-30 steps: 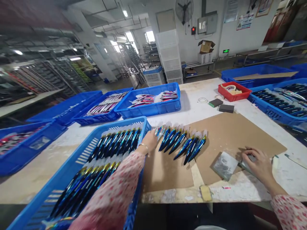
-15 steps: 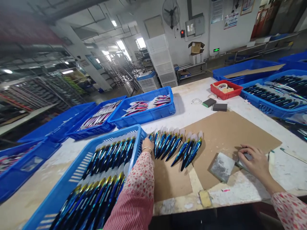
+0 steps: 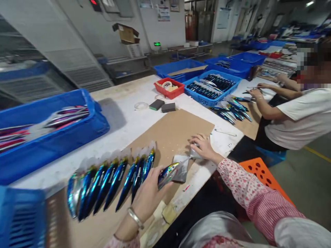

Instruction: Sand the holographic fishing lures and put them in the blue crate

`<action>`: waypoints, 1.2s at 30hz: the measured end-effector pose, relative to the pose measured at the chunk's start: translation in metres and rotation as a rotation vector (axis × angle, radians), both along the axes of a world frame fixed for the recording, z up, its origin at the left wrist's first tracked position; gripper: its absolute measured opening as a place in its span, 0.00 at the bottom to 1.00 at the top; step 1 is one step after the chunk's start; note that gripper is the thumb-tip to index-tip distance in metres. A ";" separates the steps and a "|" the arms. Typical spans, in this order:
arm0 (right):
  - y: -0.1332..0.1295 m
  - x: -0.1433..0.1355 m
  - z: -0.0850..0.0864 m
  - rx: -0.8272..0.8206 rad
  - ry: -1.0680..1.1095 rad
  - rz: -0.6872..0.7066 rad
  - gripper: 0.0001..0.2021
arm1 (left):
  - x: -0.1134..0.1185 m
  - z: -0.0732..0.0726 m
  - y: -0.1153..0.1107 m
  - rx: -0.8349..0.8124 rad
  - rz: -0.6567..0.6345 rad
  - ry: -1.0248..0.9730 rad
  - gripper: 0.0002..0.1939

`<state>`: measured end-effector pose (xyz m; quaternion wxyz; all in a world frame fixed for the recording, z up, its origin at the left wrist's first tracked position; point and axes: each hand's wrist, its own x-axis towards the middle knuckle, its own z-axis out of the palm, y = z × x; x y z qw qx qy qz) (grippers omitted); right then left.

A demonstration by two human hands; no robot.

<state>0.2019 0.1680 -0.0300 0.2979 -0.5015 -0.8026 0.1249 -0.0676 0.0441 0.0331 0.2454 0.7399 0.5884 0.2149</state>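
Note:
My left hand [image 3: 152, 191] wears a bangle and is closed around a fishing lure [image 3: 169, 172], blue and silver with a gold tint, its clear lip end pointing right. My right hand [image 3: 203, 148] grips a small grey block [image 3: 196, 151], partly hidden by the fingers, close to the lure's lip. Beneath the lure lies a grey, worn sanding pad [image 3: 181, 172] on brown cardboard [image 3: 170, 131]. Left of my left hand, several blue lures [image 3: 111, 181] lie slanted side by side, clear lips pointing away from me.
A blue bin [image 3: 51, 144] with pink and silver lures stands at left, near a light blue basket [image 3: 26, 213]. Dark sponges [image 3: 168, 107], a red tray [image 3: 169, 89] and a basket of lures [image 3: 210, 100] stand farther back. A co-worker [image 3: 305, 113] sits at right.
My left hand has moved right from beside the basket and now holds a lure over the pad. My right hand stays by the pad with the grey block. The view has swung right.

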 end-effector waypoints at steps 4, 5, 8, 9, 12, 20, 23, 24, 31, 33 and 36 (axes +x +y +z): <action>-0.001 0.039 0.011 -0.061 -0.005 -0.280 0.09 | 0.023 -0.019 -0.003 -0.036 -0.054 0.105 0.23; -0.002 0.049 0.012 -0.110 -0.056 -0.338 0.08 | 0.025 -0.021 -0.003 -0.035 -0.043 0.140 0.24; -0.007 0.065 0.010 -0.240 -0.278 -0.377 0.10 | 0.030 -0.022 -0.002 -0.043 -0.005 0.267 0.25; -0.008 0.067 0.009 -0.258 -0.339 -0.375 0.12 | 0.033 -0.021 -0.003 -0.045 0.010 0.323 0.25; -0.011 0.067 0.007 -0.272 -0.446 -0.387 0.12 | 0.040 -0.018 -0.004 -0.028 0.025 0.466 0.23; -0.019 0.074 0.022 -0.416 0.318 -0.149 0.12 | 0.041 -0.024 -0.003 -0.049 -0.022 0.538 0.23; -0.033 0.057 0.033 -0.711 0.739 0.157 0.15 | 0.039 -0.027 -0.001 -0.035 -0.040 0.577 0.23; -0.038 0.048 0.036 -0.778 0.804 0.263 0.17 | 0.039 -0.027 0.000 -0.029 -0.046 0.590 0.23; -0.052 -0.005 0.044 -0.661 0.860 0.378 0.19 | 0.039 -0.019 0.003 -0.031 -0.103 0.617 0.22; -0.050 -0.012 0.043 -0.659 0.817 0.394 0.19 | 0.039 -0.016 0.004 -0.045 -0.119 0.637 0.22; -0.045 -0.019 0.042 -0.752 0.723 0.482 0.22 | 0.041 -0.012 0.006 -0.079 -0.135 0.678 0.22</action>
